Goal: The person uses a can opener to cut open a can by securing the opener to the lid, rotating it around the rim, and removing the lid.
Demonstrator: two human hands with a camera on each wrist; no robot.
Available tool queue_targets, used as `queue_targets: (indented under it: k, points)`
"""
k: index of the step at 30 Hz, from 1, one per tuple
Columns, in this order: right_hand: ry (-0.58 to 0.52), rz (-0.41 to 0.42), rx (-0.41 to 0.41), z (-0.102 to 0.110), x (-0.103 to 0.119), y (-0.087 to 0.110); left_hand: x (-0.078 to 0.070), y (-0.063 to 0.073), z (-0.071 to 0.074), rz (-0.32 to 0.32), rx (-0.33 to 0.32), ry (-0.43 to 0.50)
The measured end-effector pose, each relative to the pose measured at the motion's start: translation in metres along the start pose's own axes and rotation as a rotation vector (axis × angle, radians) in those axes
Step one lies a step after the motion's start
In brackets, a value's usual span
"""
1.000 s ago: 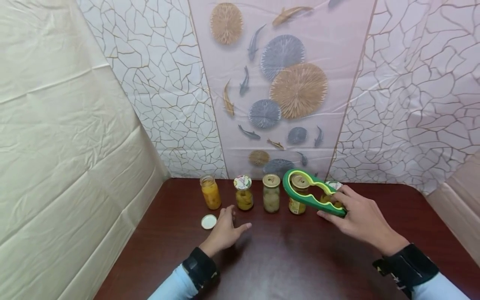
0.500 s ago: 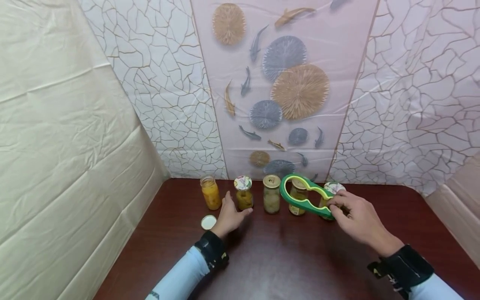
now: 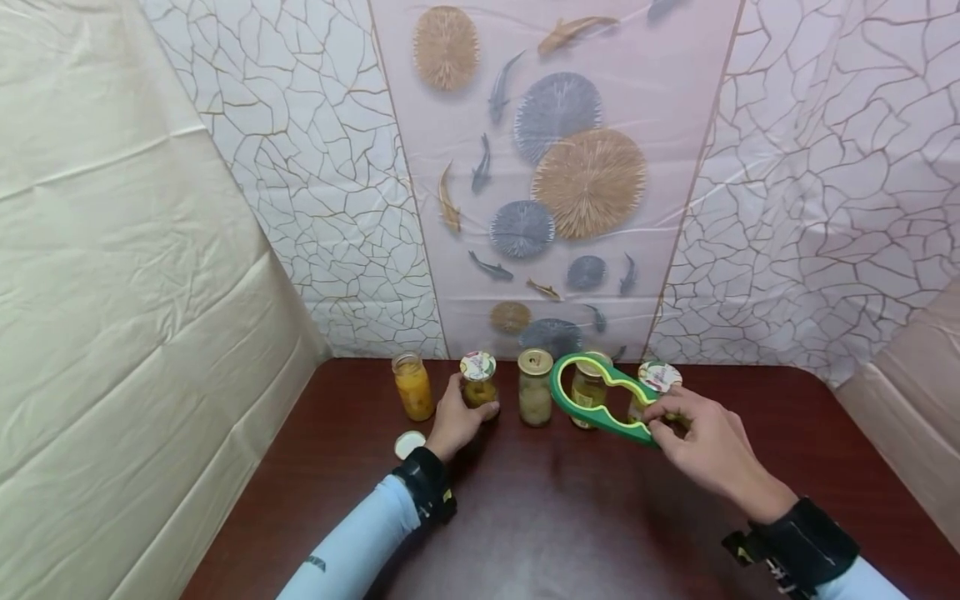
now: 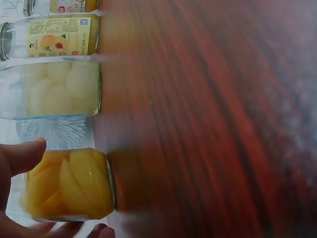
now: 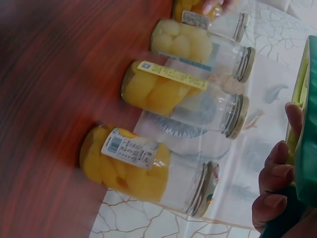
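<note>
Along the far edge of the dark reddish table [image 3: 555, 517], five glass jars stand upright in a row with narrow gaps between them, close to the patterned cloth [image 3: 360, 167] hanging behind; a broad stretch of tabletop runs from the row back toward the person, while cream fabric [image 3: 150, 300] slopes down along the left side. The left hand [image 3: 453, 423] reaches to the second jar [image 3: 480, 393] from the left — its thumb at the right side, its fingers curled round the left — and grips it low, below the lid; how firmly cannot be told. The right hand [image 3: 708, 433] pinches the narrow end of a green opener [image 3: 611, 423] between thumb and bent fingers, holding it raised and tilted in front of the fourth jar [image 4: 64, 37] and the fifth jar [image 5: 129, 163]. Glossy green outside and lime inside, the opener is a long loop with a large round end and wavy inner edges. Yellow slices show through the second jar's clear glass, under a white, colourfully printed lid. The third jar [image 3: 535, 402] holds pale round pieces; the first jar [image 3: 414, 392] stands uncapped with orange contents — a flat white disc [image 3: 409, 444] lies in front of it, just beside the left wrist.
</note>
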State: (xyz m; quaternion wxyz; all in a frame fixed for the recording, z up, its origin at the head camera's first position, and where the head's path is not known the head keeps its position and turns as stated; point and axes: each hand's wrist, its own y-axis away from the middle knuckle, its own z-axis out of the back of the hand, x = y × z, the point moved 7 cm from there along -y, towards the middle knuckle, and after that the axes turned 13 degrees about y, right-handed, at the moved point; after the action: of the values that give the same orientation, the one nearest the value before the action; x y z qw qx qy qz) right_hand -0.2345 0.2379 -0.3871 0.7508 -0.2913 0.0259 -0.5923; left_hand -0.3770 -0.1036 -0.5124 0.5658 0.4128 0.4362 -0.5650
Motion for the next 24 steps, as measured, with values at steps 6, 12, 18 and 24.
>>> queue_targets:
  k: [6,12,18,24]
  points:
    - [-0.034,0.020,-0.009,-0.003,0.010,-0.001,-0.003,0.002,0.002,-0.055,0.004,0.025]
    - [-0.036,0.034,-0.012,-0.002,0.021,-0.001,-0.014,0.025,-0.005,-0.104,0.096,0.014]
    - [-0.051,0.050,-0.002,-0.001,0.036,-0.002,-0.037,0.065,-0.023,-0.169,0.255,0.004]
    - [-0.055,0.091,0.014,-0.001,0.052,-0.006,-0.057,0.097,-0.043,-0.249,0.373,-0.044]
